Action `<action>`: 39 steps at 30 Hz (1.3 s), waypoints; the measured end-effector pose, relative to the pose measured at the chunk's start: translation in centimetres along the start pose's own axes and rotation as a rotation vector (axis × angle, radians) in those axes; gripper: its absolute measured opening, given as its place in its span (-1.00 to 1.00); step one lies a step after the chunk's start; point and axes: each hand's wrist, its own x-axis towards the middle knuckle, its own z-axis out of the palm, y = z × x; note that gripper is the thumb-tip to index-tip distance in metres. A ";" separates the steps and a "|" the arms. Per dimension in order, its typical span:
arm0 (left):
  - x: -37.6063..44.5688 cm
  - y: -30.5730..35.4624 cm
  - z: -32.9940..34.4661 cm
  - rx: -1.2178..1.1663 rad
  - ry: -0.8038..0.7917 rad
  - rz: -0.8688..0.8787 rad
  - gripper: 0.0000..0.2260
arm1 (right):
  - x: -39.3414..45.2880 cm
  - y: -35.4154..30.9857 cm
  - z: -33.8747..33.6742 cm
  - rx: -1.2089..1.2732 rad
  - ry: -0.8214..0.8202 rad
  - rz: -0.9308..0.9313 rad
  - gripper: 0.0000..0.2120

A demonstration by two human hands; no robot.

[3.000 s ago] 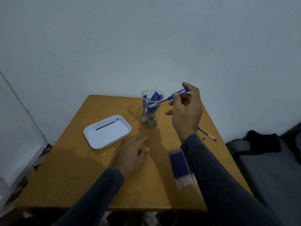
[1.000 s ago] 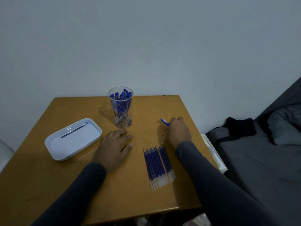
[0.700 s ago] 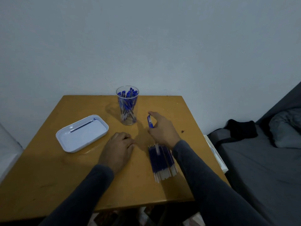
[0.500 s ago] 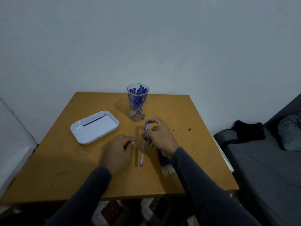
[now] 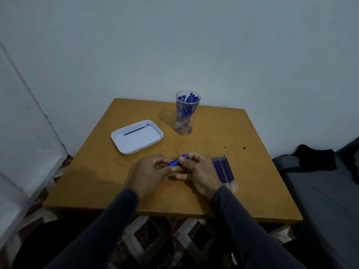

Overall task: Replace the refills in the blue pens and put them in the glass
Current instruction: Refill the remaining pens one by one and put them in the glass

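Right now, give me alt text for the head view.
Both hands, left hand and right hand, grip a blue pen above a wooden table. Beyond stand a glass of pens, a white tray and loose refills.

A square ochre wooden table is filling the frame's centre, a white rectangular plastic tray is sitting left of centre, and dark crumpled cloth is lying at right.

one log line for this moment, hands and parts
step: opening pen | both hands grip pen | refills right of hands | glass holds pens | tray holds one refill
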 end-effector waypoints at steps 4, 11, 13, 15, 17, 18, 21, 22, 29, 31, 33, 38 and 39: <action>-0.3 -0.3 0.0 -0.020 -0.016 0.023 -0.93 | 0.0 0.1 0.1 -0.058 0.009 -0.034 -0.84; -0.3 -0.4 0.6 0.090 -0.037 0.060 -0.89 | -0.2 0.4 -0.1 -0.036 -0.021 -0.088 -0.91; -0.3 -0.4 0.7 0.113 -0.048 0.058 -0.87 | -0.1 0.5 -0.2 -0.019 -0.032 -0.091 -0.91; -0.2 -0.4 0.7 0.124 -0.058 0.063 -0.86 | -0.1 0.6 -0.4 -0.011 -0.041 -0.087 -0.90; -0.1 -0.6 0.5 0.118 -0.075 0.061 -0.86 | -0.1 0.5 -0.4 -0.024 -0.052 -0.084 -0.90; 0.0 -0.7 0.4 0.122 -0.082 0.063 -0.86 | -0.1 0.5 -0.4 -0.034 -0.056 -0.084 -0.90; 0.4 -1.0 0.1 0.135 -0.092 0.068 -0.85 | -0.1 0.5 -0.4 -0.052 -0.051 -0.091 -0.89; 0.4 -1.0 0.1 0.132 -0.095 0.070 -0.85 | -0.1 0.5 -0.4 -0.053 -0.050 -0.096 -0.88; 0.9 -0.8 -0.4 0.073 -0.147 0.057 -0.86 | 0.1 0.8 -0.5 -0.007 -0.011 -0.136 -0.87; 1.1 -0.9 -0.7 0.044 -0.167 0.055 -0.83 | 0.3 0.9 -0.5 0.045 0.011 -0.151 -0.88; 1.0 -0.9 -0.6 0.049 -0.148 0.046 -0.83 | 0.4 1.0 -0.4 0.055 0.037 -0.160 -0.87; -0.1 -0.9 0.4 0.045 0.151 0.060 -0.84 | 0.6 0.6 0.6 -0.126 0.220 -0.115 -0.88; -0.3 -0.9 0.6 0.054 0.181 0.079 -0.84 | 0.8 0.6 0.7 -0.223 0.260 -0.102 -0.91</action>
